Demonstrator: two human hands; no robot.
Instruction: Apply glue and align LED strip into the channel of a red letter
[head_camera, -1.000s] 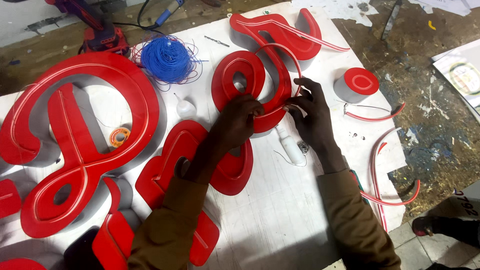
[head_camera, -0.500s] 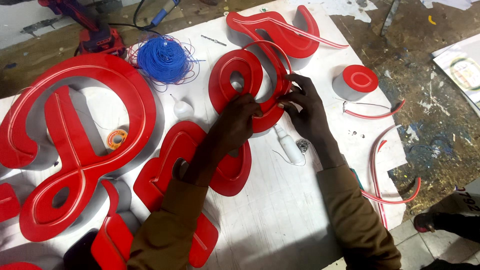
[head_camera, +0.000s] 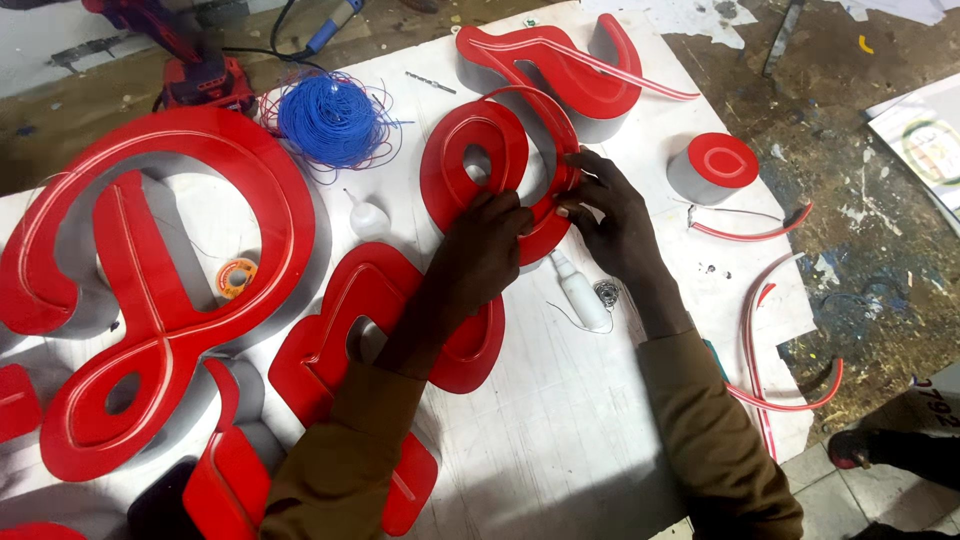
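We press our left hand (head_camera: 490, 240) and right hand (head_camera: 610, 215), fingers closed, on the red ring-shaped sign letter (head_camera: 480, 165) near the far edge of the white board (head_camera: 560, 420), beside the blue wire bundle (head_camera: 330, 118).

Left hand (head_camera: 488, 250) covers the lower part of the round red letter (head_camera: 497, 170), so can't tell what's under the palm. Right hand (head_camera: 612, 215) hides the letter's right edge and the fingertips' grip there. Big red letter (head_camera: 150, 280) is cut off at the left edge. Shoe (head_camera: 850, 448) bottom right only partly shows.
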